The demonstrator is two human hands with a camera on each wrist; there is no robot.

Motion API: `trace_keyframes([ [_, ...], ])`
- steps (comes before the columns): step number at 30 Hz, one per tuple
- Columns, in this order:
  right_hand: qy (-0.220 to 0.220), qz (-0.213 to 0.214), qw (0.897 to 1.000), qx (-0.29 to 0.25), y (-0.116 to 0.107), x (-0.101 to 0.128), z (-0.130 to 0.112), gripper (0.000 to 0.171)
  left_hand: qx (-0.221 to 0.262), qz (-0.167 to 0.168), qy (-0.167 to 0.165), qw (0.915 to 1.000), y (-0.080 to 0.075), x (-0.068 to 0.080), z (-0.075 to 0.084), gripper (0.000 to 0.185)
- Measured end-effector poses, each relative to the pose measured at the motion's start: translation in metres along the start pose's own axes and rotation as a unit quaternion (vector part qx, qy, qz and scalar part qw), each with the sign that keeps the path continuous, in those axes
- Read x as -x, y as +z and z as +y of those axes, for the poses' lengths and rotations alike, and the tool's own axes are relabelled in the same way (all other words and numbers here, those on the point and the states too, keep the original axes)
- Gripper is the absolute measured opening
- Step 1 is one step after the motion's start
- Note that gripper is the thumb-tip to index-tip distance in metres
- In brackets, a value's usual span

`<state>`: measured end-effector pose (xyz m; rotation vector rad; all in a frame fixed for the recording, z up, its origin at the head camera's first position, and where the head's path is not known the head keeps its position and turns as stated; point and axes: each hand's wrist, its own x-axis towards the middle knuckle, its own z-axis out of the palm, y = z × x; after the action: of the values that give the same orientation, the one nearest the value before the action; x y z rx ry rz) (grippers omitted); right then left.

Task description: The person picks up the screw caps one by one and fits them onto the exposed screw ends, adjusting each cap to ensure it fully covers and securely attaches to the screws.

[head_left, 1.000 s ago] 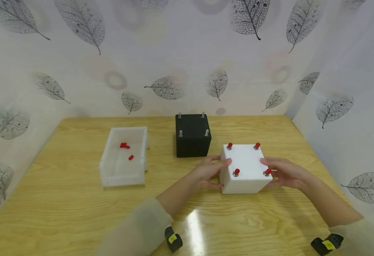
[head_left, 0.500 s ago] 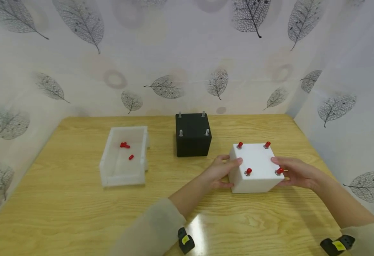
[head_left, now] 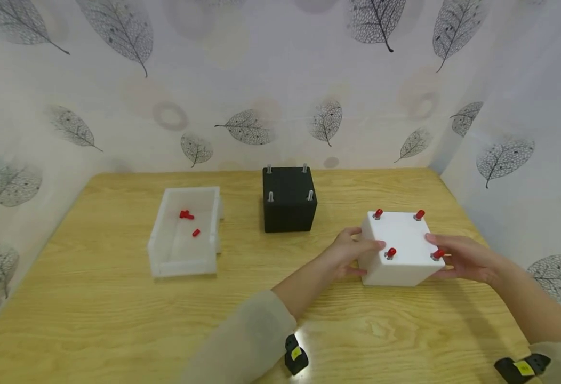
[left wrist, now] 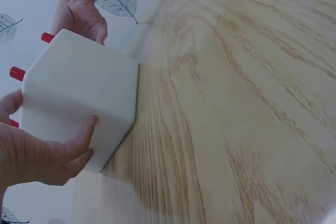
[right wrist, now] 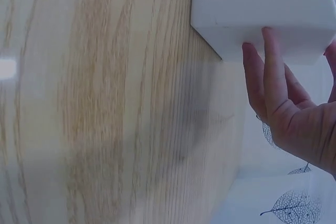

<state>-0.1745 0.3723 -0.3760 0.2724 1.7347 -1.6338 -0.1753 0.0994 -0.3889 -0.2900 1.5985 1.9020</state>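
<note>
Leaf-print cloth [head_left: 271,64] hung at the back & sides of a pale wood-grain table [head_left: 93,320]. The left hand [head_left: 350,253] gripped the left side of the white box [head_left: 402,234], fingers spread on that wall, thumb at the top edge; the right hand [head_left: 465,258] gripped the opp. side likewise, fingers spread & thumb up top. The box was upright on the right part of the table, approx. level; couldn't tell if its base fully touched the wood. By its looks it was prob. stiff plastic & easy enough for two hands, tho wt. was anyone's guess; smooth walls were maybe a bit slippery. Best hold was prob. those two flat walls, staying clear of the red caps [head_left: 392,252], likely the weaker bits. The box looked plain, w/ slightly rounded edges & 4 caps, one nr each top corner. Further out, a black box [head_left: 287,184] stood w/ bare metal posts [head_left: 271,197], & left of that a whitish tray [head_left: 182,268] held a few small red pieces [head_left: 184,214]
</note>
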Motion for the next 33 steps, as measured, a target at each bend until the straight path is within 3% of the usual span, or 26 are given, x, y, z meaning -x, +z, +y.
trace_keyframes([
  [5,0.004,-0.013,1.000,0.005,-0.014,0.007,-0.003,0.019,-0.009,-0.012,0.010,0.9998,0.011,-0.004,-0.001,0.069],
  [14,-0.001,-0.020,1.000,0.005,-0.022,0.011,-0.004,0.020,0.013,0.032,0.021,0.9992,0.025,-0.003,-0.005,0.064],
  [33,0.024,0.053,0.998,0.029,-0.020,-0.007,-0.022,0.030,0.021,0.048,0.060,0.9968,0.028,-0.016,0.003,0.063],
])
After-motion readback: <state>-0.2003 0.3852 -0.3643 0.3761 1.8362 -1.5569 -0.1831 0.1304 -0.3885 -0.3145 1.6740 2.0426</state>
